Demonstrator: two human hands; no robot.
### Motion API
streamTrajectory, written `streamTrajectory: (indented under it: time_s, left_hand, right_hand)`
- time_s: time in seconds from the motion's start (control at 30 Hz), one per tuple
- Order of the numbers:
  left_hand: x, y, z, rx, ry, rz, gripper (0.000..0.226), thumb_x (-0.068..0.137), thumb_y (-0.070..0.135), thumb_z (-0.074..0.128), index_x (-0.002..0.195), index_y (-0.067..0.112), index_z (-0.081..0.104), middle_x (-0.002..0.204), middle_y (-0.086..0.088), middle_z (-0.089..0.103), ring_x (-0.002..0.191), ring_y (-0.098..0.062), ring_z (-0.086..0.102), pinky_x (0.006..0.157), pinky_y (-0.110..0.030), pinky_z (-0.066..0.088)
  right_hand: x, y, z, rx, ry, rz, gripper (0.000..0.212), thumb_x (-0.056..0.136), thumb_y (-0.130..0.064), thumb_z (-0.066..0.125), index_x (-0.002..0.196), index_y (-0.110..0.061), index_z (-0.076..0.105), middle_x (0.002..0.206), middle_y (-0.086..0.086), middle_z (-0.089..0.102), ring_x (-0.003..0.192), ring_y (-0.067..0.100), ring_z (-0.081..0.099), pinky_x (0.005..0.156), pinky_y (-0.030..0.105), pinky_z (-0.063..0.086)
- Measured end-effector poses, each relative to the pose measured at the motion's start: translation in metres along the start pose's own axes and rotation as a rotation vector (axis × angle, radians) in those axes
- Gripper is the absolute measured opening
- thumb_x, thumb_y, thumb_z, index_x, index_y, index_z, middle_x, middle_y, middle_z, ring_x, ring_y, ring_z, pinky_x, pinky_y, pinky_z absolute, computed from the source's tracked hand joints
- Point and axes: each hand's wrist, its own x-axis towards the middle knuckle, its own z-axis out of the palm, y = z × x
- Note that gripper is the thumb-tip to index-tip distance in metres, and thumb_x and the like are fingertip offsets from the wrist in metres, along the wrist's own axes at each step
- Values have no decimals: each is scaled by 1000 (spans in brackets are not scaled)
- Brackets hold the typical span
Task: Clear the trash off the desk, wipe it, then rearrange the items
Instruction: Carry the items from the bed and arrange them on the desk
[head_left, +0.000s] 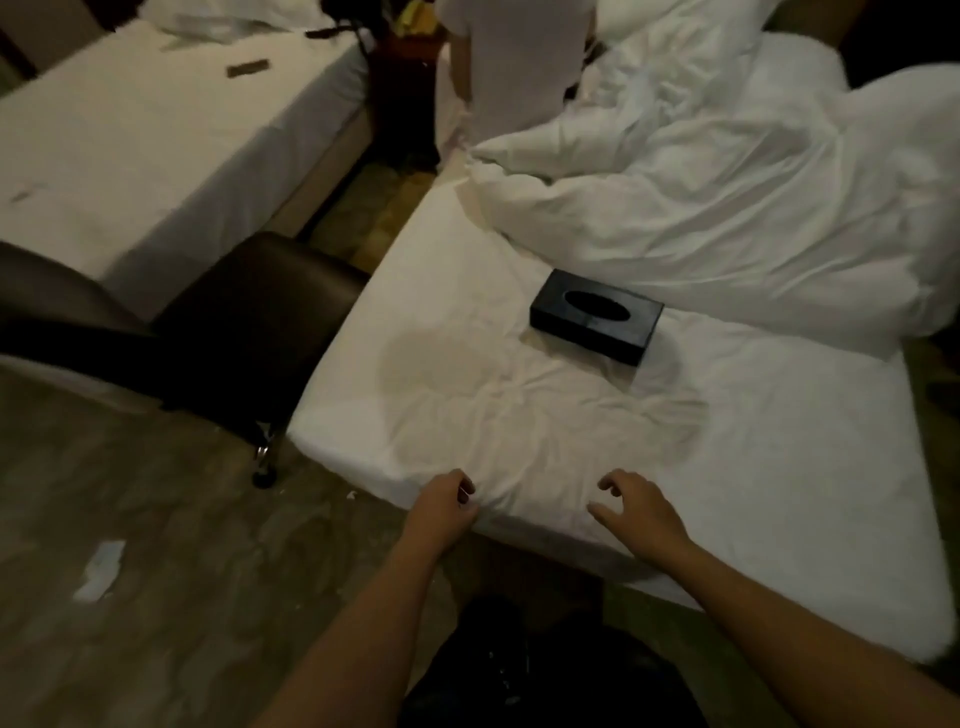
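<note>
I am looking down on a wide bed with a white fitted sheet (727, 467), its near corner right under my arms. A crumpled white duvet (727, 182) is heaped over its far half. A second white-sheeted bed (130, 145) stands to the left across a narrow gap, with a small dark flat object (248, 67) lying on it. A dark brown leather chair (249, 322) sits between the two beds, just beside the near bed's left edge. The patterned brownish floor (182, 571) fills the lower left. A person in white clothes (519, 67) stands at the top by the duvet.

A black rectangular tissue box with an oval slot (596, 317) rests flat on the sheet, just in front of the duvet's edge.

My left hand (444, 506) has its fingers curled against the sheet at the bed's near edge; I cannot tell whether its grip has the cloth. My right hand (641, 506) is over the sheet nearby, its grip wide, fingers loosely bent, holding nothing.

A torn white paper scrap (101, 569) lies on the floor, well left of the hands.
</note>
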Motion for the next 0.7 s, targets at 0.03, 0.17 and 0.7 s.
streamTrajectory:
  time_s: [0.03,0.17,0.7]
  left_hand:
    - [15,6,-2,17,-28,14,19,84,17,65,101,10,58,94,-3,54,82,-16,54,76,-27,46]
    - [70,25,2,43,-95,38,19,85,23,67,99,17,56,98,0,55,83,-15,55,79,-29,47]
    - [251,92,69,-65,-57,-152,28,86,28,67,110,19,55,100,6,51,86,-10,52,78,-29,47]
  right_hand:
    - [10,0,-6,10,9,20,37,88,-42,61,116,-19,54,118,3,56,106,19,53,85,33,46]
    - [54,8,-27,44,25,90,41,88,-41,62,121,-19,51,122,2,55,111,20,52,88,34,45]
    - [325,54,-98,-21,-33,-15,59,88,-23,66,139,-11,38,141,10,42,126,28,42,101,40,41]
